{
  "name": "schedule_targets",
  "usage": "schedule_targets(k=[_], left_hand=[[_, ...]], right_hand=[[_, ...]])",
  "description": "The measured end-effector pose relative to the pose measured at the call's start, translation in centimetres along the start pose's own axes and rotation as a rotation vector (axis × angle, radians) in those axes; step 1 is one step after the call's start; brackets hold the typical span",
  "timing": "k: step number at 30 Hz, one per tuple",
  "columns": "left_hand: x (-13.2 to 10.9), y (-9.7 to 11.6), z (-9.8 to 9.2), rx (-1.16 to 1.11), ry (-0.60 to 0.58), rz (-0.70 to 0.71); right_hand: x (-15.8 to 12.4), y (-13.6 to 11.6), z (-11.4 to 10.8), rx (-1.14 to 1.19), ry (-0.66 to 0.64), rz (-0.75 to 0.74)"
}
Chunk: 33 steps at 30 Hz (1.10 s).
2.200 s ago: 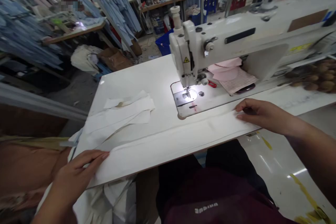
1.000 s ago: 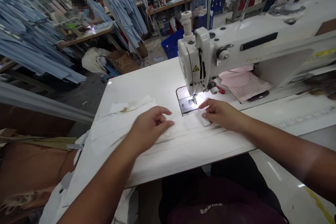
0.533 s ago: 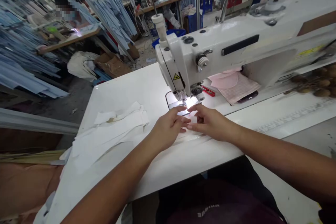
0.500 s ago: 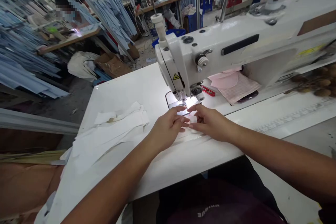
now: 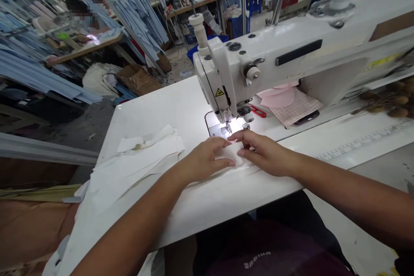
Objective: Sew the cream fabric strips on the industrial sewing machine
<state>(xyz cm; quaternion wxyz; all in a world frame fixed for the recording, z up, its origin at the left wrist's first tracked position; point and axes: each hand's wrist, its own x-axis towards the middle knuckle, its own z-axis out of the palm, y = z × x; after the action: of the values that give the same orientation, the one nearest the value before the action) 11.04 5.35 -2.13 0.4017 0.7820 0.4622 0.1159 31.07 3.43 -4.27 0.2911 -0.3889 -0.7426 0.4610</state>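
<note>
A small piece of white cloth [image 5: 233,155] lies just in front of the lit needle area of a white sewing machine [image 5: 223,82]. My left hand [image 5: 202,159] rests on its left part, thumb and fingers spread apart. From the right, my right hand [image 5: 263,153] has its index fingertip at the cloth's edge near the presser foot [image 5: 228,129]. Its other fingers curl toward the thumb with the cloth at them; how firmly they pinch is partly hidden. Both index fingertips nearly meet below the needle.
A stack of white cloth pieces [image 5: 139,166] lies left on the white table [image 5: 155,112]. Behind the needle are a red-handled tool [image 5: 258,111] and pink checked fabric [image 5: 291,105]. Brown round items [image 5: 399,103] sit at far right. Co-workers are at tables beyond.
My left thumb and fingers have spread apart over the cloth, showing more of it. My hands have drawn slightly back from the needle. The view has shifted a little.
</note>
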Motion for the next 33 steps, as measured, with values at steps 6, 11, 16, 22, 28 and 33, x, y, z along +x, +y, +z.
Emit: schedule_targets(k=[6,11,16,22,28,33], left_hand=[[-0.4,0.7,0.3,0.062,0.028,-0.165],[-0.3,1.0,0.4,0.147,0.021,-0.163],[-0.6,1.1,0.0,0.189,0.023,-0.208],[-1.9,0.8,-1.3,0.307,-0.028,-0.261],[-1.5,0.3,-1.6,0.344,-0.027,-0.223],[0.1,0.6,-0.1,0.158,0.104,-0.129]], right_hand=[[0.2,0.0,0.4,-0.045,0.004,0.082],[0.2,0.2,0.8,-0.001,0.006,0.152],[0.3,0.3,0.7,0.054,0.076,0.165],[0.4,0.1,0.4,0.075,0.101,0.196],[0.6,0.2,0.6,0.023,0.071,0.206],[0.6,0.1,0.7,-0.012,0.079,0.179]])
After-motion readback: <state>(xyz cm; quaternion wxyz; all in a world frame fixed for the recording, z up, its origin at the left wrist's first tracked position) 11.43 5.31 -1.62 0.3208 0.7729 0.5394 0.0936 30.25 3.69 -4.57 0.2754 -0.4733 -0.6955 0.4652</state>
